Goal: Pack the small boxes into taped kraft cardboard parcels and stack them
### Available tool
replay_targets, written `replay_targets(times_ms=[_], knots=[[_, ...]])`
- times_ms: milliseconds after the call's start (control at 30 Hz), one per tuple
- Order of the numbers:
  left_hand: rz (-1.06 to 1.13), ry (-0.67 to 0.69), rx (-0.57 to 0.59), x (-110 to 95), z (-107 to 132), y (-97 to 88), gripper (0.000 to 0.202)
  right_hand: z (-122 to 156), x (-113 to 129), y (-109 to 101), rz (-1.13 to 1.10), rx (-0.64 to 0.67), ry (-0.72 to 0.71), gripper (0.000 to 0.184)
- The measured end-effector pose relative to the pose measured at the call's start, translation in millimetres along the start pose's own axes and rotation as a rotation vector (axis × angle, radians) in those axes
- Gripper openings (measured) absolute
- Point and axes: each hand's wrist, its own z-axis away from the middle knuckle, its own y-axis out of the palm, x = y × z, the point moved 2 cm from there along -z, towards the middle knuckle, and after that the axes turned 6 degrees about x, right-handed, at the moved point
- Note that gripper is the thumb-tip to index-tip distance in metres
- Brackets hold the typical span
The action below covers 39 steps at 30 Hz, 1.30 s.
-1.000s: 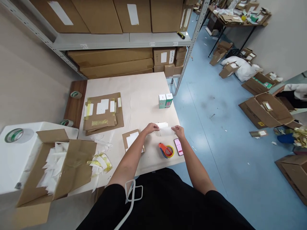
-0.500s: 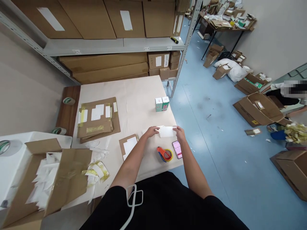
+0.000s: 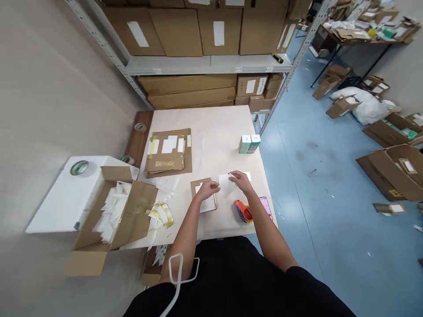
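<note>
Apparently for control, right hand (image 3: 240,180) pinches white slip (image 3: 226,186) by its upper corner; left hand (image 3: 209,189) at slip's nine o'clock, grip unclear. Cardboard piece (image 3: 207,206), eight o'clock, probably kept handy.

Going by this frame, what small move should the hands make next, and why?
Probably secure the left edge of the white sheet with the left hand. The right hand pinches it near the upper right corner, while the left hand is right by its left edge; whether it already grips is unclear. Support on both sides would likely steady it.
</note>
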Motion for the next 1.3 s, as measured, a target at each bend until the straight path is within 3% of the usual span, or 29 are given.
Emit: replay_targets(times_ms=[133,200,333,567,833,1067,1200,1233,1300], knots=[[0.144,-0.034,-0.312,13.2,36.9,-19.9,0.046,4.6,5.4,40.2,0.046,-0.148,-0.056,0.050],[0.239,-0.044,-0.413,14.3,52.4,-25.9,0.049,14.4,4.3,59.8,0.056,-0.131,-0.021,0.045],[0.377,0.011,-0.488,5.2,79.2,-33.8,0.052,40.7,1.6,99.6,0.022,0.004,0.028,0.035],[0.465,0.119,-0.527,-14.9,114.8,-53.6,0.048,64.1,7.7,145.8,-0.050,-0.041,0.014,0.027],[0.445,0.187,-0.547,-23.0,138.1,-65.2,0.044,64.1,18.7,171.6,-0.038,-0.038,-0.027,0.027],[0.399,0.161,-0.523,-14.4,142.8,-72.0,0.051,66.2,21.4,181.0,-0.045,-0.008,-0.034,0.027],[0.198,0.123,-0.659,-16.3,146.4,-69.6,0.072,68.0,23.8,182.9,-0.043,0.013,-0.080,0.026],[0.148,0.143,-0.666,-20.0,147.3,-66.9,0.068,68.8,24.8,183.0,-0.038,0.019,-0.096,0.026],[0.107,0.207,-0.557,-29.5,147.2,-58.6,0.053,70.7,27.6,182.2,-0.020,0.033,-0.135,0.024]])
